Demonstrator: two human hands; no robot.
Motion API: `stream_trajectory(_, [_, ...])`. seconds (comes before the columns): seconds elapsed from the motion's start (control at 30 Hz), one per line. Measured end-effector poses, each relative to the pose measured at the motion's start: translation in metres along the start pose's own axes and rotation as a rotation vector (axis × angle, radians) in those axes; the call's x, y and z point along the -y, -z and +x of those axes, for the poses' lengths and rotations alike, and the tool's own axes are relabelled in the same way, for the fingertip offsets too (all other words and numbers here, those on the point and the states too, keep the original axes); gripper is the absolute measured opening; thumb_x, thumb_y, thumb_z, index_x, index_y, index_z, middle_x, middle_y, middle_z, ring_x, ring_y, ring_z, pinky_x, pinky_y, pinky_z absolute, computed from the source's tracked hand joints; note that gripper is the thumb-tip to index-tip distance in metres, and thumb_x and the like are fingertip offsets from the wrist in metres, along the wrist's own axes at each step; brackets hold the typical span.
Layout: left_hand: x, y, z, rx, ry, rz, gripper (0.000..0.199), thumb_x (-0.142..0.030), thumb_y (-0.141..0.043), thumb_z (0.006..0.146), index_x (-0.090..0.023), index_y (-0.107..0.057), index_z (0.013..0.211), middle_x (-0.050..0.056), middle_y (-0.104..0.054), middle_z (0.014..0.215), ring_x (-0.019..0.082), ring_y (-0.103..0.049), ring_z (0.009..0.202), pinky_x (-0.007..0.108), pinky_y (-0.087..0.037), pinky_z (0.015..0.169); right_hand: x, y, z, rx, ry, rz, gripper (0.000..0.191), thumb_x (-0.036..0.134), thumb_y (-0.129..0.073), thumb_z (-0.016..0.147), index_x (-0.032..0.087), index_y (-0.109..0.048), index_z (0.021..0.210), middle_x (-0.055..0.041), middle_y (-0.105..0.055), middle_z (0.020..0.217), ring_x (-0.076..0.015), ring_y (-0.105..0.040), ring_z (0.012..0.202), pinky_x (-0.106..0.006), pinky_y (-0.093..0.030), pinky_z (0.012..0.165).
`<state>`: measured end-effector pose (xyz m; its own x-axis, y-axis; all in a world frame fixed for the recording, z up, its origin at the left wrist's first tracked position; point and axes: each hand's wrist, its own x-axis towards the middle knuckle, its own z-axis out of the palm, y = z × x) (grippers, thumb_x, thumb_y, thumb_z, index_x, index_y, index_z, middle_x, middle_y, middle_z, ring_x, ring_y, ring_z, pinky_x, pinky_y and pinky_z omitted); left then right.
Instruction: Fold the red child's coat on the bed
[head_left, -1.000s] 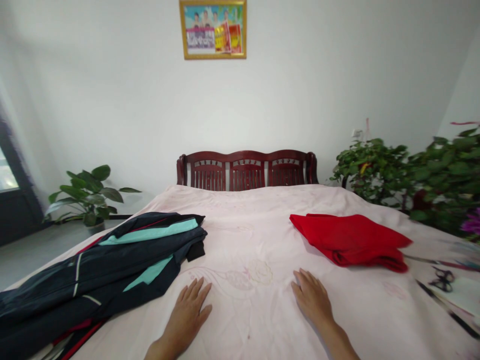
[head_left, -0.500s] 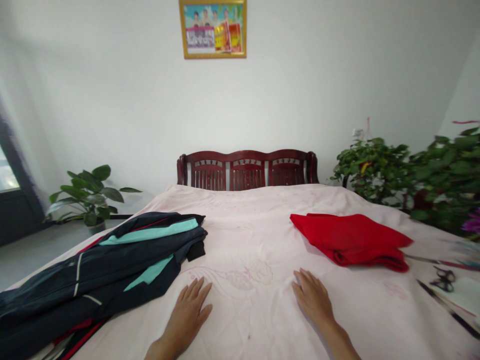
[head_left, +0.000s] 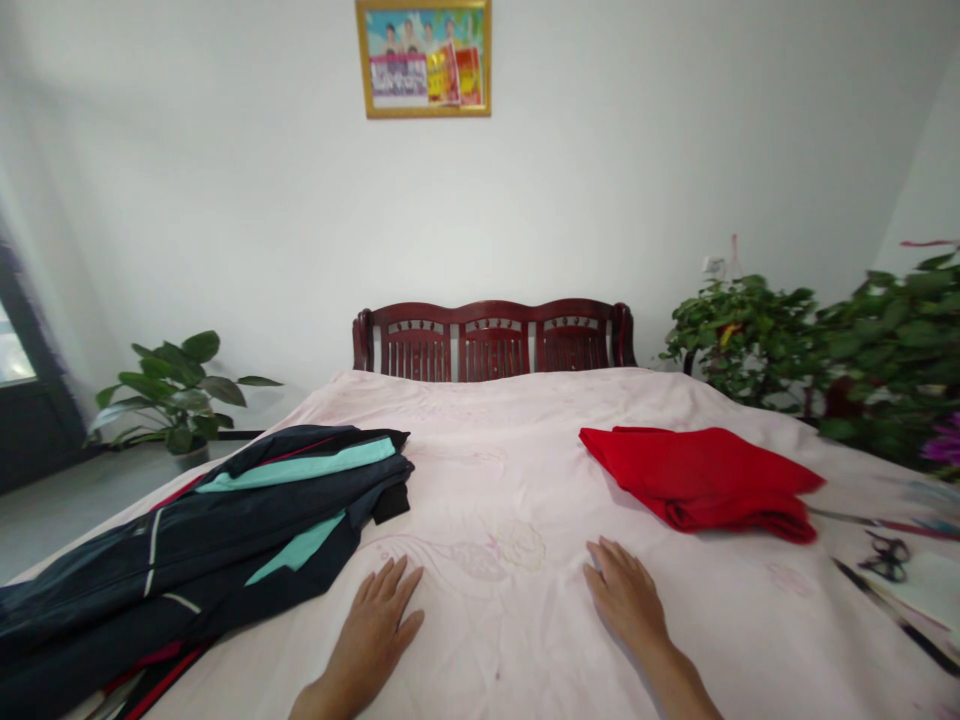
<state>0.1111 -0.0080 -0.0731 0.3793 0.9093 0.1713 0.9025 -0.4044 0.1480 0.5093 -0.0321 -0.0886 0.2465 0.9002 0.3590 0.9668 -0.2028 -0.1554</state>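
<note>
Both hands lie on a pale pink sheet [head_left: 487, 480] with a faint flower pattern. My left hand [head_left: 379, 625] rests palm down, fingers spread, holding nothing; it is just right of a pile of dark navy clothes [head_left: 247, 530] with turquoise and white stripes. My right hand [head_left: 626, 600] also lies flat with nothing in it, its thumb pointing up and to the left. Beyond it, a little to the right, sits a folded red garment [head_left: 697, 475]. Neither hand touches the clothes.
A dark red wooden backrest [head_left: 495, 340] stands at the far edge. Black-framed glasses [head_left: 887, 556] and a long dark thin object [head_left: 896, 618] lie at the right. Potted plants stand at left [head_left: 176, 390] and right [head_left: 750, 335]. A framed picture [head_left: 426, 60] hangs above.
</note>
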Motion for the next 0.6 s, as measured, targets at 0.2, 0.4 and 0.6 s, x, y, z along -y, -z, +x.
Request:
stream_trajectory(0.2, [0.0048, -0.0063, 0.0012, -0.025, -0.014, -0.003, 0.052, -0.039, -0.046, 0.095, -0.03, -0.046, 0.146, 0.005, -0.039, 0.156, 0.026, -0.033, 0.145, 0.048, -0.027, 0.118, 0.0004, 0.0024, 0.0001, 0.029, 0.005, 0.003, 0.046, 0.03, -0.037, 0.093, 0.015, -0.061, 0.131, -0.0128, -0.055, 0.141, -0.0288, -0.046, 0.134, -0.046, -0.031, 0.113])
stream_trajectory(0.4, [0.004, -0.0053, 0.0012, -0.015, -0.01, -0.01, 0.052, -0.038, -0.046, 0.094, -0.03, -0.046, 0.146, 0.005, -0.039, 0.156, 0.027, -0.033, 0.145, 0.049, -0.027, 0.118, -0.0013, -0.0011, 0.0003, 0.004, 0.019, -0.013, 0.045, 0.03, -0.038, 0.094, 0.016, -0.061, 0.129, -0.0128, -0.055, 0.14, -0.0289, -0.047, 0.133, -0.046, -0.033, 0.112])
stream_trajectory(0.6, [0.0042, -0.0055, 0.0006, -0.031, -0.02, -0.015, 0.052, -0.038, -0.045, 0.094, -0.029, -0.046, 0.145, 0.006, -0.04, 0.155, 0.027, -0.035, 0.144, 0.05, -0.028, 0.118, -0.0029, -0.0044, 0.0008, -0.021, 0.018, -0.011, 0.044, 0.03, -0.039, 0.093, 0.017, -0.062, 0.128, -0.0119, -0.057, 0.139, -0.0282, -0.048, 0.132, -0.045, -0.034, 0.112])
